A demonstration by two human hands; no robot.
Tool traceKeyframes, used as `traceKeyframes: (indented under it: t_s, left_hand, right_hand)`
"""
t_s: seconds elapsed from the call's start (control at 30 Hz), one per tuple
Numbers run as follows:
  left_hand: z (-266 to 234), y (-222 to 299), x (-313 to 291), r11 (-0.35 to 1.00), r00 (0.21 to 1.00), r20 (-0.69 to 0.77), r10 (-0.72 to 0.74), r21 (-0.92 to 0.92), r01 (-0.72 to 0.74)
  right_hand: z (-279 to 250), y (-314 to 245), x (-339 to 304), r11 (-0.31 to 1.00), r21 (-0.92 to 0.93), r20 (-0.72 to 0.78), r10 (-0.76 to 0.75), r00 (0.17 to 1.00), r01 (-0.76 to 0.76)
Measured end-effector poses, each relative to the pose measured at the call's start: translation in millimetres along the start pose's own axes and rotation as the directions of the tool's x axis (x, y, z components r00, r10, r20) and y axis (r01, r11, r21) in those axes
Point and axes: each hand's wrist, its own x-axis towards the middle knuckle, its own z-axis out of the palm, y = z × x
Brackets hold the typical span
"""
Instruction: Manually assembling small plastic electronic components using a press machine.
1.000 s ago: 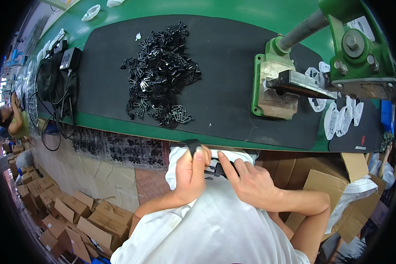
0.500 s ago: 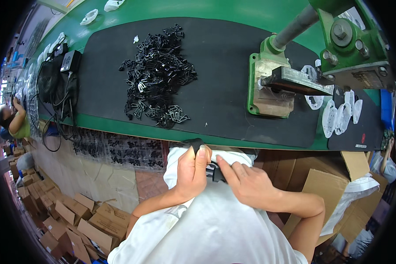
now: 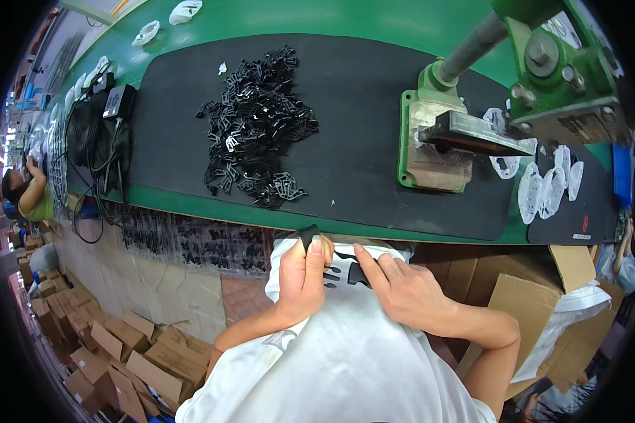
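Both my hands work close to my body, just off the near edge of the table. My left hand (image 3: pixel 302 279) is closed, thumb up, with a black strap (image 3: pixel 308 233) sticking out at its top. Beside its fingers shows the pronged half of a black plastic buckle (image 3: pixel 332 274). My right hand (image 3: pixel 410 290) is closed on the socket half of the buckle (image 3: pixel 358 276), its index finger lying along the top. A small gap separates the two halves. Between the hands runs a dark strip (image 3: pixel 346 256); how it joins the halves is partly hidden.
On the black mat (image 3: pixel 374 77) lies a heap of small black plastic pieces (image 3: pixel 261 120). A green hand press (image 3: pixel 434 130) stands to its right, near white perforated plastic parts (image 3: pixel 552 190). Cables with a black adapter (image 3: pixel 118 102) hang at the left. Cardboard boxes (image 3: pixel 169 359) fill the lower left.
The buckle halves, close together before, have come apart sideways, so the prongs now show. My left hand has shifted slightly left and my right hand slightly right.
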Motion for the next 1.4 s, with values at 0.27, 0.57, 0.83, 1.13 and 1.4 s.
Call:
traceKeyframes:
  t_s: [0.27, 0.57, 0.83, 1.13, 1.4]
  left_hand:
    - [1, 0, 3, 0.998, 0.999, 0.053, -0.006, 0.063, 0.003]
    - [1, -6, 8, 0.985, 0.993, 0.111, 0.027, 0.166, -0.045]
    - [7, 0, 9, 0.983, 0.984, 0.175, 0.015, 0.175, -0.047]
    - [-52, 0, 3, 0.942, 0.753, 0.578, -0.313, 0.291, 0.168]
    - [-96, 23, 15, 0.746, 0.798, 0.373, -0.473, 0.651, 0.139]
  right_hand:
    - [0, -2, 7, 1.000, -0.003, 0.080, -0.024, 0.997, 0.025]
    - [9, -9, 8, 0.998, 0.063, 0.037, -0.001, 0.999, -0.001]
    - [16, -19, 8, 0.990, 0.117, 0.110, 0.063, 0.992, -0.076]
    - [15, 18, -33, 0.864, 0.401, 0.222, 0.232, 0.947, -0.306]
    - [-5, 35, -70, 0.743, 0.457, 0.502, 0.238, 0.831, -0.489]
